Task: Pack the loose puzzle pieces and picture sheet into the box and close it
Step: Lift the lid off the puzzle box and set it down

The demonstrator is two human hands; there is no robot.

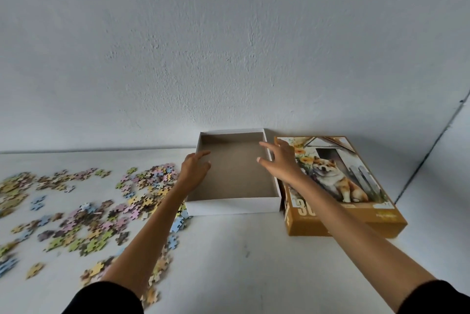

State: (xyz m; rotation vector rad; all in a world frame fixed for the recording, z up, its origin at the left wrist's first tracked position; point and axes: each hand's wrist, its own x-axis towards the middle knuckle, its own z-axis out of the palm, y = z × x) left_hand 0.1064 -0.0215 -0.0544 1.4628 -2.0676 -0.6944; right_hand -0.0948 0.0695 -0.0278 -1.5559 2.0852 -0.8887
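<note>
- The box tray (235, 176), white outside and brown card inside, sits open on the white surface (241, 263) with its far end against the wall (229, 47); its visible floor holds nothing.
- There is one tray and one lid (340, 186). The lid lies picture side up just to the right of the tray, nearly touching it, printed with a sitting dog and mustard-yellow sides.
- My left hand (194, 169) is at the tray's left wall, fingers curled over the rim and reaching slightly inside. The grip looks loosely closed on that wall, though I cannot tell how firmly.
- My right hand (281, 163) hovers over the tray's right wall, fingers spread apart and pointing left across the opening. It holds nothing, and I cannot tell whether it touches the rim.
- The loose puzzle pieces (89, 212) are all outside the tray, scattered over the surface to its left and running toward me past my left forearm. There are too many to count; they show pastel backs in pink, green, yellow and blue mixed with darker ones, and a few lie right against the tray's near left corner.
- I cannot pick out a picture sheet apart from the lid's printed top.
- Both my forearms are bare, with black sleeves (106, 298) at the lower edge of view.
</note>
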